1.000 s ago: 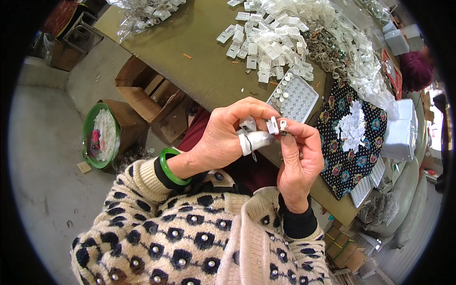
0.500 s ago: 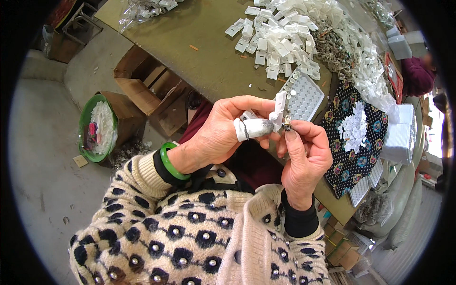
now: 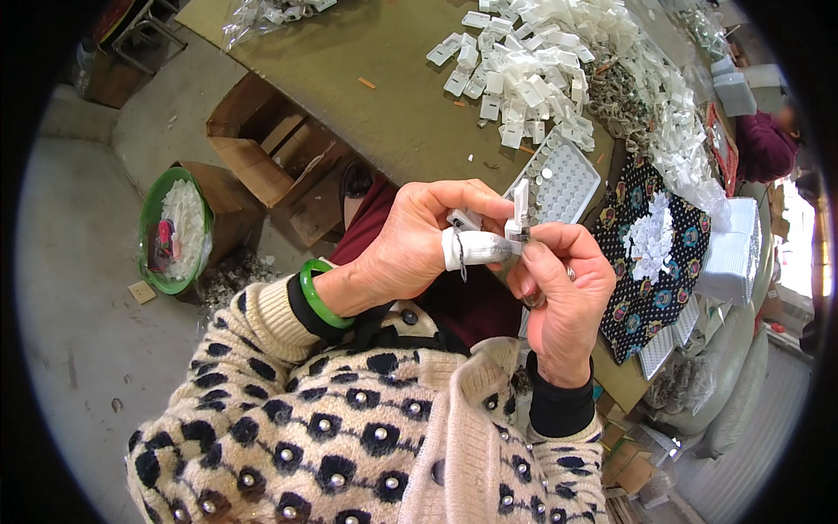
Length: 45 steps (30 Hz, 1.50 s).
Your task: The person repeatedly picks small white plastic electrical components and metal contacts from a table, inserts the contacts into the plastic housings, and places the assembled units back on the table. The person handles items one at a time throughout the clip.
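My left hand (image 3: 410, 234), with a white cloth cover (image 3: 476, 248) on its thumb, is closed on a small white plastic housing (image 3: 521, 203) held upright. A second white plastic piece (image 3: 465, 220) sits in the same palm. The fingertips of my right hand (image 3: 566, 284) are pinched against the housing's lower end. A small dark part shows there, mostly hidden by the fingers, so its kind is unclear. Just beyond the hands lies a white tray of round pockets (image 3: 572, 182), with several small discs (image 3: 546, 173) along its left side.
White housings (image 3: 524, 83) are heaped on the green table (image 3: 349, 52), beside small metal parts (image 3: 615, 100). White bits (image 3: 650, 236) lie on a dark patterned cloth (image 3: 624, 319); stacked trays (image 3: 731, 249) stand right. An open carton (image 3: 253, 166) and green-rimmed bin (image 3: 150, 262) are left. Someone in maroon (image 3: 764, 144) sits far right.
My right fingers have closed in on the housing; the small metal part they pinched is now against it and mostly covered. The housing has turned more upright. The view has shifted slightly.
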Motion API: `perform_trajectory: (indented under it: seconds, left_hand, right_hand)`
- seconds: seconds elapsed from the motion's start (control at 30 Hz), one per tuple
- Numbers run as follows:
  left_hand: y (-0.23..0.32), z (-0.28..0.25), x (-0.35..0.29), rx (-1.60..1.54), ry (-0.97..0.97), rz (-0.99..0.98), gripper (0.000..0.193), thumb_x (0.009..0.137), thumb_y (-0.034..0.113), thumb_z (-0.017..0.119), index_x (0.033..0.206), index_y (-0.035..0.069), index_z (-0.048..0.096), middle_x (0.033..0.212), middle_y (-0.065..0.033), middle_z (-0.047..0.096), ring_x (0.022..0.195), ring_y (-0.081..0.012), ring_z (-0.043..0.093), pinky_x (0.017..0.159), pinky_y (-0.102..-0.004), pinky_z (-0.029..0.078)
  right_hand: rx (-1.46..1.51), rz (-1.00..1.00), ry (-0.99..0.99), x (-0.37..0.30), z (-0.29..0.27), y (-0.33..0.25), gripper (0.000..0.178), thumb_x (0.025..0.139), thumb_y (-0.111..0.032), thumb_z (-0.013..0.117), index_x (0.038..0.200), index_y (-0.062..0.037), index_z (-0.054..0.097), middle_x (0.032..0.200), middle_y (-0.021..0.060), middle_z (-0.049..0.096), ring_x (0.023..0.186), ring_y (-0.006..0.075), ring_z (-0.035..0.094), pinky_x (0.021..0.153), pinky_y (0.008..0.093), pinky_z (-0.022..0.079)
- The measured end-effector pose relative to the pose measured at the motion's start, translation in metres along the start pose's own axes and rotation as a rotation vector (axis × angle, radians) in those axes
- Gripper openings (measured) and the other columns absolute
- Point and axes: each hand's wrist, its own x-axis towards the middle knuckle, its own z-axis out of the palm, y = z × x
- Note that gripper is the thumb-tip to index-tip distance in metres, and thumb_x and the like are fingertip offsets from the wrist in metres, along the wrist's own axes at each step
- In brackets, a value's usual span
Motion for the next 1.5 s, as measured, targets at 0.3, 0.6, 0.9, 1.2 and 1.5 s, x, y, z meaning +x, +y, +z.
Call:
perform_trajectory:
  seconds: [0.3, 0.6, 0.9, 1.2, 1.5]
  left_hand:
    - [-0.003, 0.000, 0.002, 0.068, 0.045, 0.094, 0.023, 0.080, -0.001, 0.077, 0.102, -0.002, 0.068, 0.094, -0.0040, 0.067, 0.079, -0.0111, 0.064, 0.071, -0.0247, 0.054]
    - [0.007, 0.014, -0.003, 0.102, 0.168, -0.030, 0.019, 0.081, -0.004, 0.072, 0.099, -0.001, 0.067, 0.097, -0.0087, 0.067, 0.073, -0.0141, 0.066, 0.067, -0.0250, 0.056]
    - [0.003, 0.021, -0.001, 0.247, 0.245, -0.043, 0.019, 0.081, -0.003, 0.073, 0.099, 0.000, 0.066, 0.091, -0.0062, 0.068, 0.068, -0.0105, 0.064, 0.059, -0.0223, 0.053]
    - [-0.005, 0.027, 0.000, 0.493, 0.313, 0.035, 0.022, 0.082, -0.001, 0.074, 0.102, 0.001, 0.065, 0.091, -0.0024, 0.068, 0.070, -0.0061, 0.062, 0.060, -0.0197, 0.051]
    - [-0.004, 0.030, -0.001, 0.324, 0.320, 0.010, 0.028, 0.082, 0.001, 0.073, 0.107, -0.001, 0.061, 0.087, -0.0032, 0.064, 0.070, -0.0073, 0.060, 0.058, -0.0203, 0.048]
  right_hand:
    - [-0.523, -0.402, 0.025, -0.001, 0.005, 0.006, 0.011, 0.088, 0.006, 0.062, 0.099, 0.0026, 0.061, 0.090, 0.0066, 0.061, 0.069, 0.0093, 0.054, 0.060, 0.0211, 0.044]
    - [-0.820, -0.882, 0.130, 0.001, 0.012, 0.022, 0.029, 0.072, 0.018, 0.061, 0.097, 0.0020, 0.062, 0.089, 0.0151, 0.061, 0.076, 0.0258, 0.061, 0.064, 0.0307, 0.050]
    - [-0.804, -0.847, 0.182, 0.001, 0.003, 0.028, 0.021, 0.077, 0.013, 0.063, 0.094, 0.0006, 0.062, 0.088, 0.0137, 0.062, 0.075, 0.0238, 0.060, 0.068, 0.0297, 0.049]
    - [-0.622, -0.756, 0.221, 0.000, -0.001, 0.035, 0.009, 0.087, 0.007, 0.063, 0.094, 0.0015, 0.060, 0.092, 0.0113, 0.060, 0.078, 0.0177, 0.056, 0.071, 0.0255, 0.046]
    - [-0.606, -0.694, 0.200, 0.005, -0.006, 0.042, 0.009, 0.090, 0.004, 0.062, 0.098, 0.0012, 0.058, 0.091, 0.0085, 0.059, 0.075, 0.0138, 0.055, 0.066, 0.0244, 0.046]
